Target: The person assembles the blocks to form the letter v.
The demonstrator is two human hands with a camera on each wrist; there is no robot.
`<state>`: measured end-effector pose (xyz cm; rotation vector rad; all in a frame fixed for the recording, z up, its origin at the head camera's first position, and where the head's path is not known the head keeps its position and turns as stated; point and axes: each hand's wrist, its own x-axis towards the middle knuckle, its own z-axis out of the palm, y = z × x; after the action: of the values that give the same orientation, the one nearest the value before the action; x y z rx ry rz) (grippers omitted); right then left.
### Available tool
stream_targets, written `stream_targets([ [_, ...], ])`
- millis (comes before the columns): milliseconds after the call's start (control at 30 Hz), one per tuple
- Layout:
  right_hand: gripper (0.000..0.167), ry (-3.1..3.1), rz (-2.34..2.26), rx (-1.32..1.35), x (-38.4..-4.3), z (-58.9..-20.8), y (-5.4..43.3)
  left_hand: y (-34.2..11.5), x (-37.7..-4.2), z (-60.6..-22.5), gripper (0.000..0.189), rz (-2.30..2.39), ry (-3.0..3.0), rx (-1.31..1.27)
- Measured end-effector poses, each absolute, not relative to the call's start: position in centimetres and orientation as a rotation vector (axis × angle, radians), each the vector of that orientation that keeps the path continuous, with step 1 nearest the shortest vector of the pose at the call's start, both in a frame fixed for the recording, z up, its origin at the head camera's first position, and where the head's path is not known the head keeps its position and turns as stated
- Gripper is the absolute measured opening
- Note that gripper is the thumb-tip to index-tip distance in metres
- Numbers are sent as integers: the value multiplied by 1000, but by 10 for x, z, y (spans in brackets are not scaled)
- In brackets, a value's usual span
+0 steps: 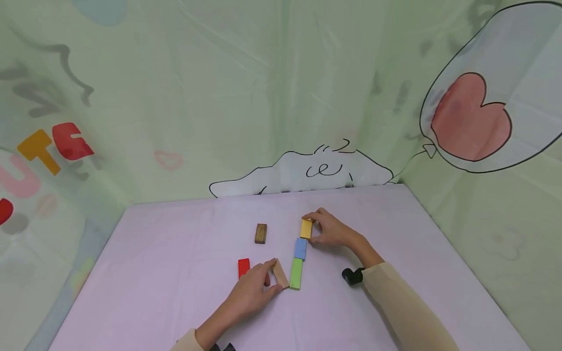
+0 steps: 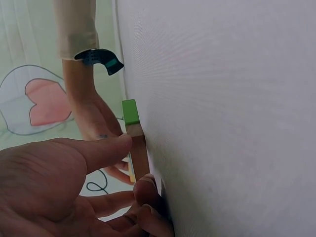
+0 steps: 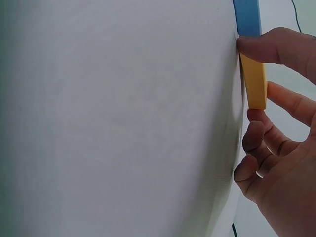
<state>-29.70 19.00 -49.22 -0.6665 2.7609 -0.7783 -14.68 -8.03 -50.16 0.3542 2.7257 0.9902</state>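
My left hand [image 1: 252, 291] pinches a plain light wooden block [image 1: 280, 274] between thumb and fingers, its near end right at the foot of a green block [image 1: 296, 274]. In the left wrist view the wooden block [image 2: 140, 157] stands on its narrow side, the thumb at its end nearest the green block. Thumb and fingers of my right hand [image 1: 331, 231] grip a yellow block [image 1: 306, 229] at its two ends. That block lies end to end with a blue block [image 1: 300, 248], which in turn adjoins the green one. The three form a slightly slanted row.
A red block [image 1: 243, 266] lies just beyond the left hand, partly hidden by it. Farther back is a dark brown block [image 1: 261, 233]. All rest on a table with a pale cloth [image 1: 175, 273], enclosed by printed curtains [image 1: 197, 97].
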Motion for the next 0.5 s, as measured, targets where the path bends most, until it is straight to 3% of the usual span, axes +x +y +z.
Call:
stream_targets([
  [500,63,2717,-770,-690,-299,-489,189,-79,-146,-501,69,990,2724,347],
])
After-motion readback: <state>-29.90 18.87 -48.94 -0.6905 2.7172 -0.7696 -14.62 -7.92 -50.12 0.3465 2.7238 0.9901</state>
